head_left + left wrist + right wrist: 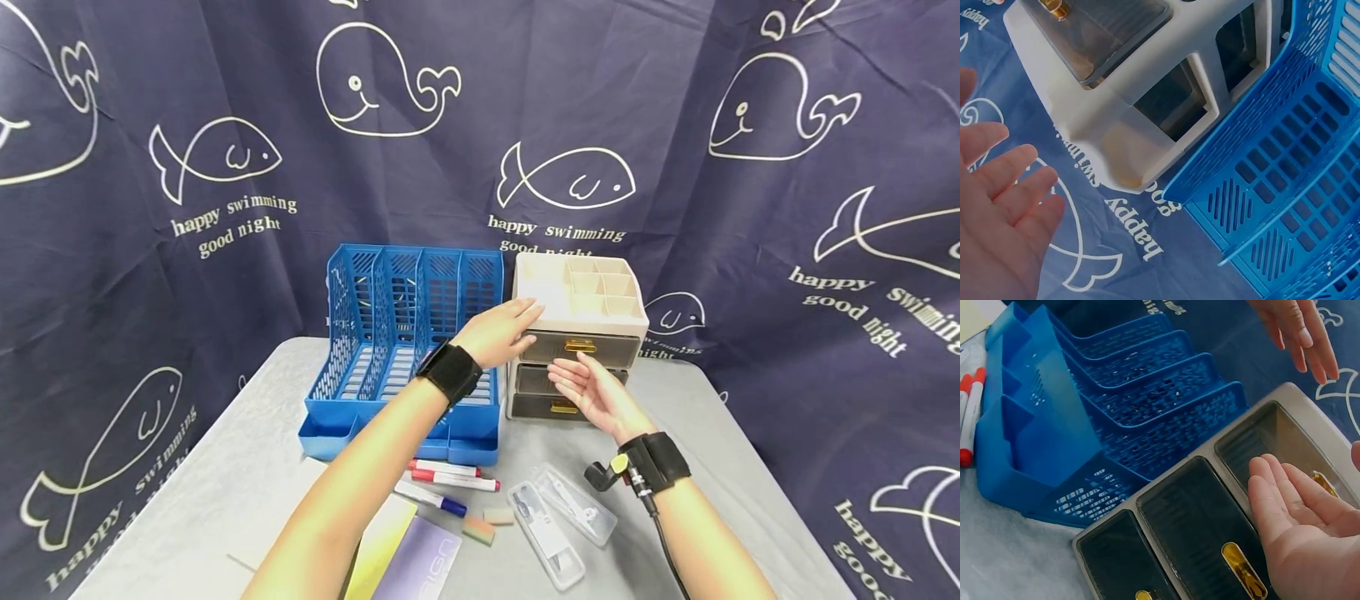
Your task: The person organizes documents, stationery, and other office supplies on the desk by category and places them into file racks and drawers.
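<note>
Drawer unit [577, 333] just before both open hands

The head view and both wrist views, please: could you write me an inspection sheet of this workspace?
Surface: grey table, covered with a pale cloth.
Job's things: beige drawer unit, three dark drawers with gold handles, all closed.
Clutter: blue file rack beside the unit; markers, erasers, two clear cases, booklets at the near edge.
Grippers: left hand open by the unit's top left corner; right hand open, palm up, before the drawers.
Cables: black lead from the right wristband.
Surroundings: navy whale-print curtain.
</note>
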The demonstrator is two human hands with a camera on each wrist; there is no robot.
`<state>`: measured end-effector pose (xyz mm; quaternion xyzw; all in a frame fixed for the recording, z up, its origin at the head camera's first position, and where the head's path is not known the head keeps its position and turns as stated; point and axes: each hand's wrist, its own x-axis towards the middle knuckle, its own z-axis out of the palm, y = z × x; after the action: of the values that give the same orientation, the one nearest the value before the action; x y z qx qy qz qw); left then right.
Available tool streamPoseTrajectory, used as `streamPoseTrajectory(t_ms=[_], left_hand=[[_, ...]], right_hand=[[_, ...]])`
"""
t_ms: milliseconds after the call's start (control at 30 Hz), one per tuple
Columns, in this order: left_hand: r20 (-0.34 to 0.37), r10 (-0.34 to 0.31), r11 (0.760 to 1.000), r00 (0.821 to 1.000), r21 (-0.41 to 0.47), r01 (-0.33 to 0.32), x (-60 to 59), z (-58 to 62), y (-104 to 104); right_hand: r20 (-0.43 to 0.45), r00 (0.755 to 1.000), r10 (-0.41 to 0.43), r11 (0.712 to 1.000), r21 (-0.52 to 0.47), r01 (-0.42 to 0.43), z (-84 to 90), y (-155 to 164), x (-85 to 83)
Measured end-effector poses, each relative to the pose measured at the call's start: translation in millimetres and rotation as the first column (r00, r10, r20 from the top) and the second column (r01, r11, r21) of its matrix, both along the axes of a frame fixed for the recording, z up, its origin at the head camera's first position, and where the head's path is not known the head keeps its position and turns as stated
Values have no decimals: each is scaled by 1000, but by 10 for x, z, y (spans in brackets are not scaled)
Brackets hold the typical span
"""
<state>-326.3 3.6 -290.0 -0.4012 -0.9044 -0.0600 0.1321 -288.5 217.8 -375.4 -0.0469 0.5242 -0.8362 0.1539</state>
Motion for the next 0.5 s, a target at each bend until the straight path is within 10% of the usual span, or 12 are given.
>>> streamPoseTrajectory(t_ms=[500], left_hand=[[-105, 12, 1000, 994, 30, -9, -300, -120, 257]], right_hand=[[89, 994, -58, 993, -93, 66, -2, 58, -172]])
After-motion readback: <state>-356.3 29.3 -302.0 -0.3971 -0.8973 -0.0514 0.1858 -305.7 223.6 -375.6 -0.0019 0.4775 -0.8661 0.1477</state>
